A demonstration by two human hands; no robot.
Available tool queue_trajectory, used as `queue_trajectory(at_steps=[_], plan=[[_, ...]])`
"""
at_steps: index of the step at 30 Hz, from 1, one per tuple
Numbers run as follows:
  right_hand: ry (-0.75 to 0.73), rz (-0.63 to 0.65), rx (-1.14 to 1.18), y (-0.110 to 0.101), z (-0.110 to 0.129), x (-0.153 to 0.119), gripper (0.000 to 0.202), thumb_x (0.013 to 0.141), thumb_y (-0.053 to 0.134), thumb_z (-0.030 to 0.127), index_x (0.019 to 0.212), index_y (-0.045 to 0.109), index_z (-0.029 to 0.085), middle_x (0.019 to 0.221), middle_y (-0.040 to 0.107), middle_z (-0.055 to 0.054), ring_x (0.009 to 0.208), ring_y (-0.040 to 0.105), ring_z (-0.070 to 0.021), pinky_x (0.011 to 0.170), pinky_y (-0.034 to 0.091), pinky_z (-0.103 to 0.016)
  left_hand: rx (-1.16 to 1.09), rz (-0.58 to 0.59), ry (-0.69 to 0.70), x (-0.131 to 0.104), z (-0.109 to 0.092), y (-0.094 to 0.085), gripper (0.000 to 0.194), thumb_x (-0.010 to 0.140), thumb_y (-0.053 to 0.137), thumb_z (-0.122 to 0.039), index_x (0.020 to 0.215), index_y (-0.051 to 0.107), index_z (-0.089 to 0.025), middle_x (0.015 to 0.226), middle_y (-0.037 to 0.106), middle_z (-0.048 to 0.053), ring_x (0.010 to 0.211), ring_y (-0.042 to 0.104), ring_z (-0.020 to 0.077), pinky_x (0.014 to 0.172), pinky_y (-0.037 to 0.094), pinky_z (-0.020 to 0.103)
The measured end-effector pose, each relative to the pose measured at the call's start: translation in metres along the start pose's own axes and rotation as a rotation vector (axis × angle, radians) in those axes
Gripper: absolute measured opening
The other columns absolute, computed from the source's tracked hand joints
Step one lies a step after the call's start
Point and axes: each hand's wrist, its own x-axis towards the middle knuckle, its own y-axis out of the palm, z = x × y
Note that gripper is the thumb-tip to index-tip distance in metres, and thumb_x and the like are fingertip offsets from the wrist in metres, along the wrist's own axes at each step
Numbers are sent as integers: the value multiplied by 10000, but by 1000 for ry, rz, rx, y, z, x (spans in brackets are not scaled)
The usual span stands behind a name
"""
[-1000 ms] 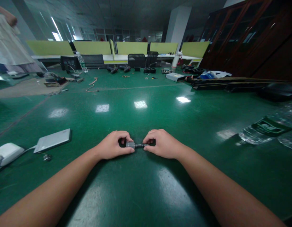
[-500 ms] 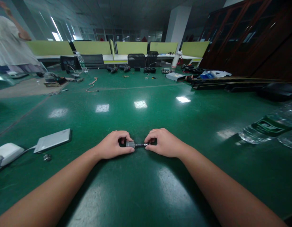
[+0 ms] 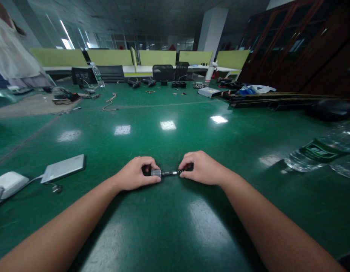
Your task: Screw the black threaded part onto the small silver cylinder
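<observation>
My left hand (image 3: 137,174) rests on the green table (image 3: 175,226) and pinches a small silver cylindrical part (image 3: 156,173). A thin dark shaft (image 3: 171,173) sticks out of that part to the right. My right hand (image 3: 202,168) grips the far end of the shaft with its fingertips. The two hands are a short way apart, with the shaft bare between them. What lies inside either fist is hidden.
A flat grey device (image 3: 63,168) with a cable to a white box (image 3: 6,184) lies at the left. Plastic water bottles (image 3: 322,151) lie at the right. Tools, cables and boxes litter the far table edge (image 3: 163,84). A person in light clothing (image 3: 10,56) stands far left.
My right hand has slid to the right along the shaft, leaving more of the shaft bare. The left hand has stayed in place.
</observation>
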Motion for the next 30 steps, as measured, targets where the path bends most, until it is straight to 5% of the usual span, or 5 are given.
queue_trajectory(at_steps=[10, 16, 30], plan=[[-54, -26, 31, 10, 5, 3, 127, 756, 730, 209, 875, 772, 197, 817, 703, -32, 750, 626, -150, 696, 453, -276, 3, 0, 3, 1, -1, 0, 232, 771, 729, -376, 866, 692, -167, 797, 646, 10, 703, 555, 143, 641, 385, 240], [-59, -60, 278, 20, 11, 5, 431, 727, 628, 30, 1121, 702, 189, 987, 747, -42, 888, 683, -153, 853, 511, -300, -9, -6, -5, 1, -2, 0, 225, 754, 739, -357, 863, 696, -165, 786, 642, 8, 706, 558, 142, 648, 390, 235], [-104, -72, 83, 20, 14, 7, 243, 749, 704, 163, 989, 737, 179, 912, 717, -55, 875, 614, -183, 808, 464, -316, -19, -66, -46, 1, -4, 5, 247, 697, 761, -286, 893, 668, -169, 790, 615, 3, 700, 542, 147, 657, 422, 253]])
